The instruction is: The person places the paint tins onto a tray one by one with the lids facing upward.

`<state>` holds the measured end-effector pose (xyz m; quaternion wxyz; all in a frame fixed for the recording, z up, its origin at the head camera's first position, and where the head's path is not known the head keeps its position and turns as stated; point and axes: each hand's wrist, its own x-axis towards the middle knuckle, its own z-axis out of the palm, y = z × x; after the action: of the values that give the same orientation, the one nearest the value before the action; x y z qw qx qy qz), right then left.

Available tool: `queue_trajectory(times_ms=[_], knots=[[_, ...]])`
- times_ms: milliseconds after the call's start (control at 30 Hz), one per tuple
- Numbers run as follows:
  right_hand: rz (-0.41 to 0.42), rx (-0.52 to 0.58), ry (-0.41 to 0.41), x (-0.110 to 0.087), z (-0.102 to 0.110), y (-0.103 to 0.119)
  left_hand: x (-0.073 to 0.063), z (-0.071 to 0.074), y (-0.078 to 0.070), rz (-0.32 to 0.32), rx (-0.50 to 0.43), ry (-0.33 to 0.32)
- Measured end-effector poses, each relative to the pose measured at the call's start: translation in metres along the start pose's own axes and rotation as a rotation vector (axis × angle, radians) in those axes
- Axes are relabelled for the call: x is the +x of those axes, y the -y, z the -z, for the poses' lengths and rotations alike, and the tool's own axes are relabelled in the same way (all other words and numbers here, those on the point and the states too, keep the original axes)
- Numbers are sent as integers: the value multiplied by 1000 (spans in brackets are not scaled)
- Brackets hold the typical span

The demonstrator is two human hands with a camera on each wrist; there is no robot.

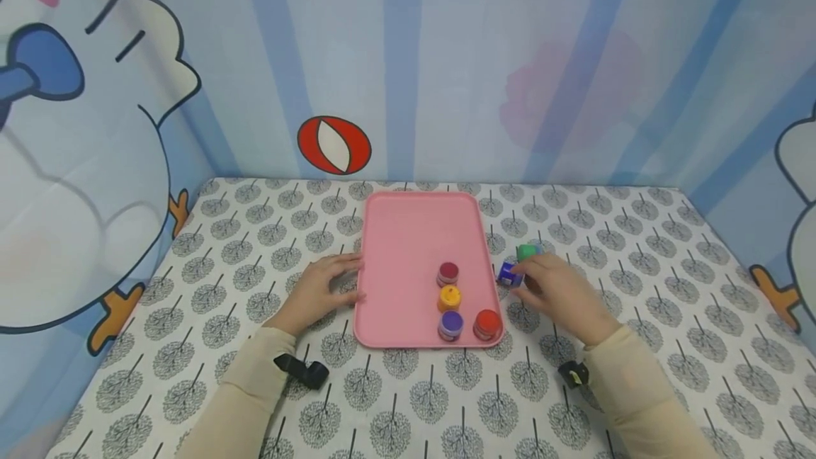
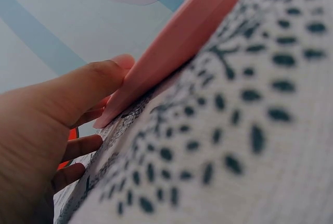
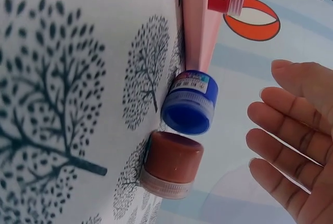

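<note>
My left hand is at the left edge of a pink tray, its thumb against the rim and the other fingers loosely spread. Beyond the tray's right edge, my right hand reaches over a blue paint jar that looks to lie on its side. A green-topped jar stands just behind, partly covered by that hand. In the right wrist view the fingers are apart from the blue jar and from a brown jar lying on its side.
Inside the tray's near right part are a dark red jar, a yellow jar, a purple jar and a red jar. A tree-print cloth covers the table, with a striped curtain behind.
</note>
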<state>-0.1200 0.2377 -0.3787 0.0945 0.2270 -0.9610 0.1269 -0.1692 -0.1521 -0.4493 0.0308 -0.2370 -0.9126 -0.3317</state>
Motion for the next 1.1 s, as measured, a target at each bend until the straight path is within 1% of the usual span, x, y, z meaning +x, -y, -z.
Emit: queue_trajectory(times_ms=[233, 500, 767, 1100], knots=[[-23, -6, 0, 2, -1, -6, -1, -1, 1, -8, -7, -5], [-60, -7, -18, 7, -5, -11, -1, 0, 1, -13, -9, -11], [-98, -22, 24, 9, -11, -17, -1, 0, -1, -10, -18, -8], [-116, -18, 15, 9, -13, -20, -1, 2, -2, 3, -10, -1]])
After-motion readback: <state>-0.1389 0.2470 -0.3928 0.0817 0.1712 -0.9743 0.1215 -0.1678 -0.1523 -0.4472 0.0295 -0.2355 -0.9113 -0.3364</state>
